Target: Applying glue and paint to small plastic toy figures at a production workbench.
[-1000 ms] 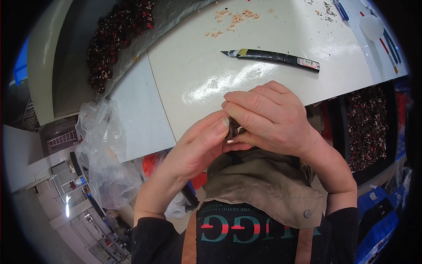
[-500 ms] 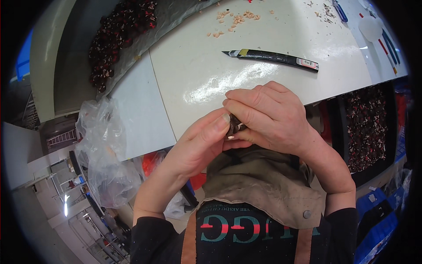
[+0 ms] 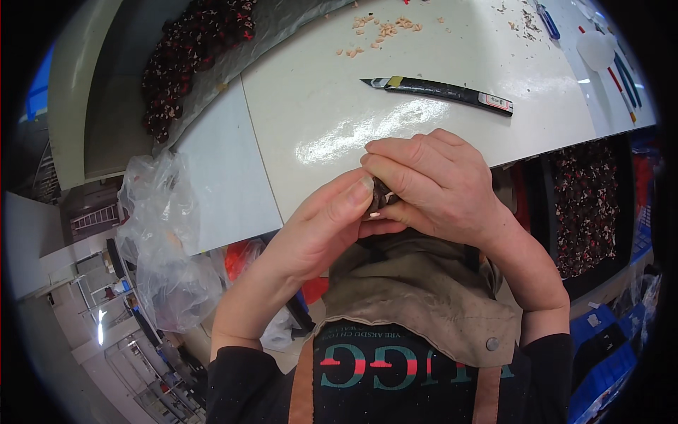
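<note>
Over the last second almost nothing has shifted: our two hands sit in the same spot just over the near edge of the tabletop [image 3: 438, 127], pressed together as before, with only slight adjustments of the fingertips, so we judge that the close work on the small part is still under way rather than finished or set down. The small dark piece [image 3: 382, 192] lies pinched between both hands, mostly hidden; only a dark sliver with a pale fleck shows between the thumbs. Our right hand [image 3: 441, 180] is curled closed over it from above, its fingers [image 3: 406, 148] folded down tight, knuckles toward the camera. Our left hand [image 3: 321, 230] comes in from below and to the left, its thumb pressed against the piece and the other fingers tucked under, so it too is gripping rather than open. The black utility knife [image 3: 441, 92] rests untouched on the tabletop, well apart from the hands, blade pointing left, and pale shavings [image 3: 381, 30] lie scattered beyond it. A heap of dark pieces [image 3: 194, 49] fills the tray at the upper left, another tray of dark pieces [image 3: 586, 205] sits at our right below the tabletop edge, and a crumpled clear plastic bag [image 3: 166, 240] hangs at the left.
</note>
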